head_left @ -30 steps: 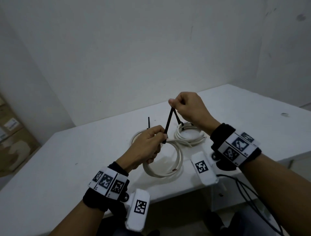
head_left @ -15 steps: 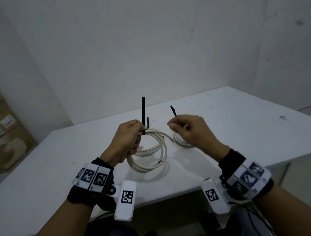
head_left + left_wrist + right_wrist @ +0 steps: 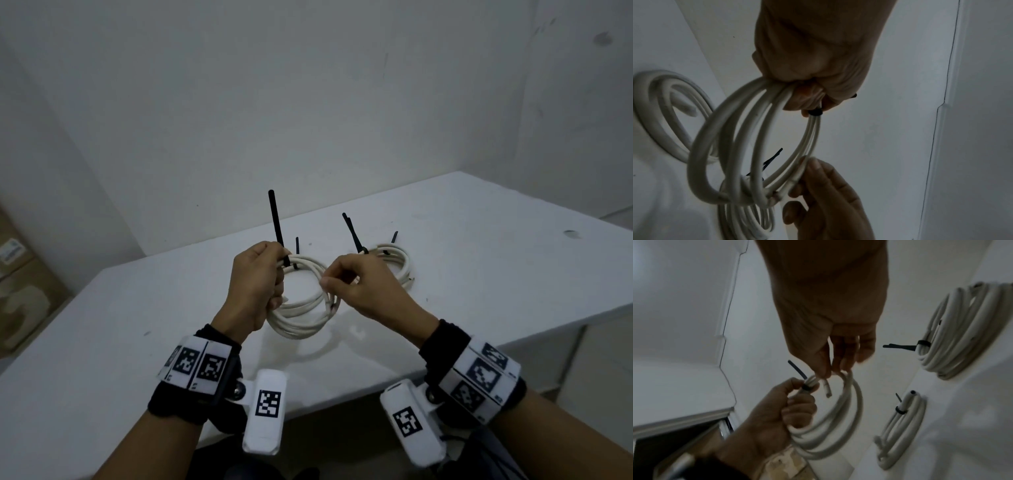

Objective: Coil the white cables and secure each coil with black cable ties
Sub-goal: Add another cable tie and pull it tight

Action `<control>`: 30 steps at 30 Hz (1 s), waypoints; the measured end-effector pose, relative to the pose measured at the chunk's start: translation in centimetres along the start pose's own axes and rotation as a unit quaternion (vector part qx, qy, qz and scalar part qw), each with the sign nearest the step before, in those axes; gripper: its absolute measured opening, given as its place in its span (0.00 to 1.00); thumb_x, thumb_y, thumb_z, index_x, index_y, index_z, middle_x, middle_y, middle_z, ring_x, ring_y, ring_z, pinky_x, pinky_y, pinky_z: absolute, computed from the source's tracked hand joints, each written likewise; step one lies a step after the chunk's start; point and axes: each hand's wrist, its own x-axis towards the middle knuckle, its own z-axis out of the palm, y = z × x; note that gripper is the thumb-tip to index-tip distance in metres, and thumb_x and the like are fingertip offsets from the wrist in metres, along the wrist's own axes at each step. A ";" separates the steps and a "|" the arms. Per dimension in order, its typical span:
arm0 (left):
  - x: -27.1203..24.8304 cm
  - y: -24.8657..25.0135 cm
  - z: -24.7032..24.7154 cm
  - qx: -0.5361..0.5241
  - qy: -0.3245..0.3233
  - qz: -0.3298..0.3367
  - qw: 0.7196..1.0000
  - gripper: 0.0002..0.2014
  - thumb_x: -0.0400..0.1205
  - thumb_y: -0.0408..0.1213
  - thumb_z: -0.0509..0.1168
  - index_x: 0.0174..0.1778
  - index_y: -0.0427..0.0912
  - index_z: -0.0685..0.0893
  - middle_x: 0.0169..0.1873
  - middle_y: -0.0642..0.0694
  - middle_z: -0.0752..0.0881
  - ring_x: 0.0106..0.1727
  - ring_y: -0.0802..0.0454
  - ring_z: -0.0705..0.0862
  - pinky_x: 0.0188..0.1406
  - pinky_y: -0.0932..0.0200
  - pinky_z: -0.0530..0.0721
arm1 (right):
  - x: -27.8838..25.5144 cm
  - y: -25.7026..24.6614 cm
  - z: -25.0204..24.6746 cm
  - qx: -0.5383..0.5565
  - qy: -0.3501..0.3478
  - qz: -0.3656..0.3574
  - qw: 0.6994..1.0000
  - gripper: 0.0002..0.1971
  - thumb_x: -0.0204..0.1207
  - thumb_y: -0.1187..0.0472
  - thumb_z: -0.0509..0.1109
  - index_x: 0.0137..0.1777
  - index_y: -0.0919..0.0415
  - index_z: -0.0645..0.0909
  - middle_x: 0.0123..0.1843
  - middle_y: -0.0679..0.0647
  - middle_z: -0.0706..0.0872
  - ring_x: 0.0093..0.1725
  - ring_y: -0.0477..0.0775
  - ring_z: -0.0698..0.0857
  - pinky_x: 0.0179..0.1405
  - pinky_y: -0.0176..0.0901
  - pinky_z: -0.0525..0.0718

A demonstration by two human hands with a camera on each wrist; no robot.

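White table [image 3: 479, 260], bare white walls [image 3: 308, 102]

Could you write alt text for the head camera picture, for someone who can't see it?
Two hands hold a coil of white cable above a white table: the left hand grips it beside an upright black cable tie, the right hand pinches its far side.

No legible text; only coded square markers on wristbands [image 3: 200, 366].
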 end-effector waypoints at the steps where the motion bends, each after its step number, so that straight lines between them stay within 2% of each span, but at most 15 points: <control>1: 0.0 0.1 0.1 -0.007 -0.004 -0.009 1.000 0.03 0.81 0.31 0.57 0.43 0.41 0.75 0.15 0.53 0.61 0.15 0.57 0.56 0.15 0.69 0.56 | 0.0 0.2 0.3 -0.026 0.019 -0.011 0.999 0.03 0.74 0.61 0.74 0.40 0.58 0.86 0.36 0.46 0.80 0.34 0.39 0.77 0.39 0.30 0.75; 2: 0.0 0.3 0.1 -0.014 -0.007 -0.019 1.000 0.03 0.80 0.31 0.57 0.44 0.41 0.75 0.15 0.52 0.61 0.15 0.56 0.55 0.15 0.69 0.56 | -0.1 0.5 0.5 -0.048 0.035 -0.023 0.998 0.03 0.74 0.60 0.74 0.41 0.58 0.87 0.38 0.45 0.78 0.35 0.37 0.76 0.39 0.26 0.72; 4: 0.0 0.4 0.1 -0.026 -0.013 -0.035 0.999 0.03 0.80 0.32 0.57 0.44 0.41 0.75 0.15 0.52 0.61 0.15 0.56 0.55 0.15 0.70 0.56 | -0.3 0.9 0.9 -0.054 0.055 -0.040 0.996 0.02 0.74 0.60 0.74 0.41 0.57 0.85 0.40 0.46 0.77 0.36 0.37 0.77 0.39 0.22 0.72; 7: 0.0 0.2 0.0 -0.033 -0.018 -0.053 0.998 0.03 0.80 0.32 0.57 0.45 0.40 0.75 0.16 0.51 0.60 0.15 0.56 0.55 0.15 0.70 0.55 | -0.4 1.3 1.2 -0.023 0.076 -0.048 0.996 0.05 0.74 0.61 0.73 0.39 0.55 0.79 0.41 0.49 0.84 0.36 0.42 0.84 0.37 0.26 0.77; 10: 0.0 0.0 -0.1 -0.044 -0.021 -0.072 0.996 0.03 0.80 0.33 0.57 0.44 0.39 0.76 0.16 0.51 0.60 0.15 0.57 0.55 0.14 0.70 0.54 | -0.3 1.2 1.3 -0.022 0.082 -0.071 0.994 0.07 0.74 0.62 0.73 0.39 0.55 0.77 0.39 0.48 0.84 0.36 0.46 0.84 0.36 0.27 0.78; 14: 0.2 -0.3 -0.4 -0.059 -0.023 -0.089 0.994 0.04 0.80 0.33 0.57 0.44 0.39 0.76 0.16 0.52 0.60 0.14 0.57 0.55 0.13 0.70 0.54 | -0.2 1.5 1.6 0.017 0.057 -0.071 0.996 0.12 0.76 0.64 0.71 0.40 0.53 0.70 0.33 0.42 0.78 0.33 0.43 0.80 0.31 0.26 0.76; 17: 0.2 -0.4 -0.3 -0.072 -0.020 -0.097 0.992 0.04 0.80 0.33 0.57 0.43 0.40 0.76 0.15 0.52 0.61 0.14 0.58 0.55 0.13 0.71 0.54 | -0.1 1.8 1.8 0.048 0.045 -0.055 0.996 0.16 0.77 0.63 0.70 0.39 0.48 0.64 0.31 0.46 0.75 0.28 0.44 0.75 0.28 0.35 0.76; 21: 0.0 -0.6 0.0 -0.079 -0.025 -0.101 0.991 0.05 0.81 0.33 0.56 0.41 0.40 0.76 0.15 0.52 0.60 0.15 0.57 0.55 0.14 0.70 0.53 | -0.2 1.7 2.0 0.004 0.041 -0.072 0.997 0.19 0.78 0.64 0.68 0.39 0.46 0.60 0.29 0.45 0.68 0.27 0.45 0.69 0.26 0.33 0.68; 23: 0.0 -0.7 0.1 -0.082 -0.029 -0.099 0.991 0.05 0.81 0.33 0.57 0.41 0.40 0.76 0.16 0.52 0.60 0.15 0.57 0.55 0.14 0.70 0.54 | -0.3 1.6 1.9 -0.004 0.041 -0.074 0.996 0.19 0.78 0.64 0.68 0.38 0.45 0.60 0.29 0.44 0.68 0.28 0.44 0.70 0.27 0.32 0.68; 25: 0.1 -0.7 0.0 -0.090 -0.029 -0.101 0.990 0.06 0.80 0.33 0.57 0.39 0.40 0.76 0.16 0.51 0.60 0.14 0.57 0.55 0.14 0.70 0.54 | -0.3 1.6 1.6 0.034 0.038 -0.051 0.997 0.17 0.77 0.63 0.70 0.39 0.46 0.64 0.32 0.46 0.72 0.30 0.43 0.70 0.29 0.31 0.70; 27: 0.3 -0.7 -0.4 -0.104 -0.030 -0.109 0.988 0.07 0.80 0.34 0.57 0.36 0.41 0.75 0.16 0.52 0.60 0.13 0.58 0.56 0.12 0.69 0.54 | -0.4 1.4 1.4 0.122 0.027 -0.001 0.992 0.14 0.76 0.61 0.73 0.42 0.49 0.68 0.36 0.48 0.77 0.32 0.44 0.75 0.32 0.32 0.76; 30: 0.6 -0.8 -0.7 -0.116 -0.036 -0.123 0.985 0.09 0.80 0.35 0.57 0.33 0.42 0.73 0.15 0.52 0.61 0.13 0.58 0.56 0.11 0.70 0.56 | -0.7 0.7 1.2 0.258 -0.027 0.101 0.960 0.13 0.75 0.57 0.73 0.49 0.52 0.70 0.43 0.59 0.86 0.37 0.50 0.84 0.32 0.36 0.80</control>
